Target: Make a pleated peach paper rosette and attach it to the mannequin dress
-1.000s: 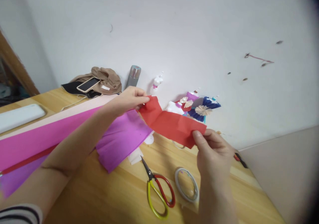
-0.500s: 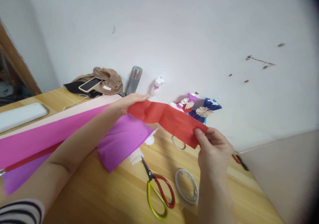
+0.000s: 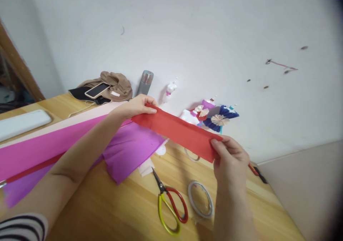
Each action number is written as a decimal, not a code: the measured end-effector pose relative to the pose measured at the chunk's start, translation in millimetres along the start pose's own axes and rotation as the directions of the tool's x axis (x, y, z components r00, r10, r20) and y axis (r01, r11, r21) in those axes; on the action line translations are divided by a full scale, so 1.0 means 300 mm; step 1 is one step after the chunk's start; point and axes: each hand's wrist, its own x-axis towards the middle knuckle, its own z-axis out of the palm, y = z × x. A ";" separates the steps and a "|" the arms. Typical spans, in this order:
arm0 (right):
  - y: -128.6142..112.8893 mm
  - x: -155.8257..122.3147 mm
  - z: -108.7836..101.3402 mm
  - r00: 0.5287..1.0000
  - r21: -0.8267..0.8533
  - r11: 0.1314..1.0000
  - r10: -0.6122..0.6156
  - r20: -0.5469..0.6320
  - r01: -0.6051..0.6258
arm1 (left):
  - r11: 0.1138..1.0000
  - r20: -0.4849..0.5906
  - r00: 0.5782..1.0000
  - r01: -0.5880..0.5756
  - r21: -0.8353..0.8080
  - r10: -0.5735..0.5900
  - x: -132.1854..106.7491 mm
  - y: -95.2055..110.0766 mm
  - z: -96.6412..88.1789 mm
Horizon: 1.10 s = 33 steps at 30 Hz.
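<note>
A strip of red crepe paper (image 3: 179, 130) is stretched in the air above the table between my two hands. My left hand (image 3: 139, 107) pinches its upper left end, thumb on top. At the other end, my right hand (image 3: 232, 153) grips the right edge between thumb and curled fingers. Beneath the strip lies a crumpled piece of purple crepe paper (image 3: 131, 149). Scissors (image 3: 166, 194) with one red and one yellow handle rest on the wood, blades pointing away. Beside them is a roll of tape (image 3: 189, 194), close to my right forearm.
Long pink paper (image 3: 53, 142) covers the left of the table (image 3: 107, 212). Further back stand a grey flask (image 3: 144, 83), a phone (image 3: 98, 90) on brown cloth (image 3: 118, 83), and white figurines (image 3: 169, 91) with paper fans (image 3: 219, 120). A box cutter (image 3: 258, 173) lies at right.
The red strip has gone from creased and slack to pulled flat and straight. My left hand has shifted its hold, its thumb now showing over the strip. My right hand stays nearly in place.
</note>
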 end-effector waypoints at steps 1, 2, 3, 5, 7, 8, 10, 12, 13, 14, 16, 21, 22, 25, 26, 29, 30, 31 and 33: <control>-0.003 0.001 0.002 1.000 0.022 1.000 0.023 0.000 -0.023 | 1.000 -0.005 1.000 -0.027 -0.007 0.027 0.000 0.002 -0.003; -0.005 0.003 0.004 0.999 0.048 0.997 0.054 -0.007 -0.053 | 0.998 -0.008 0.999 -0.054 -0.030 0.054 -0.001 0.002 -0.006; -0.006 0.006 0.005 0.996 0.078 0.993 0.087 -0.019 -0.086 | 0.995 -0.008 0.997 -0.078 -0.062 0.078 -0.001 0.000 -0.008; -0.004 0.015 0.005 0.990 0.130 0.982 0.140 -0.036 -0.134 | 0.986 -0.003 0.994 -0.113 -0.127 0.113 0.000 -0.008 -0.013; 0.003 0.025 0.002 0.987 0.154 0.976 0.159 -0.026 -0.153 | 0.978 0.015 0.992 -0.118 -0.171 0.123 0.001 -0.019 -0.019; 0.006 0.030 0.000 0.987 0.159 0.975 0.157 -0.015 -0.153 | 0.976 0.026 0.992 -0.115 -0.183 0.122 0.001 -0.024 -0.022; 0.009 0.036 -0.003 0.989 0.170 0.974 0.149 0.010 -0.149 | 0.976 0.049 0.991 -0.111 -0.187 0.122 0.001 -0.030 -0.028; 0.008 0.038 -0.004 0.988 0.168 0.974 0.149 0.045 -0.154 | 0.978 0.063 0.988 -0.126 -0.166 0.138 0.000 -0.032 -0.035; 0.006 0.037 -0.004 0.987 0.160 0.975 0.146 0.063 -0.155 | 0.979 0.069 0.986 -0.140 -0.149 0.152 -0.001 -0.031 -0.038; 0.004 0.037 -0.004 0.987 0.150 0.977 0.142 0.076 -0.153 | 0.979 0.073 0.983 -0.158 -0.128 0.168 -0.002 -0.030 -0.043; 0.001 0.035 -0.004 0.987 0.139 0.979 0.136 0.089 -0.148 | 0.978 0.081 0.977 -0.192 -0.083 0.199 -0.003 -0.025 -0.052; 0.013 0.033 -0.009 0.995 0.139 0.987 0.071 0.064 -0.079 | 0.970 0.162 0.956 -0.241 -0.037 0.243 -0.008 -0.012 -0.067; 0.016 0.031 -0.008 0.998 0.122 0.991 0.047 0.049 -0.053 | 0.969 0.162 0.955 -0.248 -0.024 0.248 -0.008 -0.010 -0.065; 0.014 0.017 0.005 1.000 0.018 1.000 0.004 0.009 -0.004 | 0.972 0.114 0.972 -0.217 0.092 0.206 -0.007 -0.001 -0.047; 0.009 0.011 0.011 1.000 -0.024 1.000 -0.010 0.002 0.010 | 0.971 0.098 0.979 -0.192 0.139 0.180 -0.007 0.003 -0.040; -0.007 -0.007 0.022 0.997 -0.160 0.984 -0.082 0.008 0.083 | 0.961 0.054 0.989 -0.150 0.233 0.141 -0.005 0.018 -0.022; -0.010 -0.012 0.021 0.994 -0.201 0.974 -0.105 0.023 0.108 | 0.953 0.040 0.989 -0.150 0.264 0.144 -0.006 0.024 -0.019; -0.011 -0.015 0.018 0.991 -0.243 0.961 -0.128 0.042 0.135 | 0.941 0.032 0.988 -0.152 0.302 0.149 -0.007 0.030 -0.017; -0.009 -0.022 0.006 0.978 -0.333 0.920 -0.191 0.079 0.206 | 0.909 0.038 0.986 -0.166 0.381 0.164 -0.011 0.042 -0.015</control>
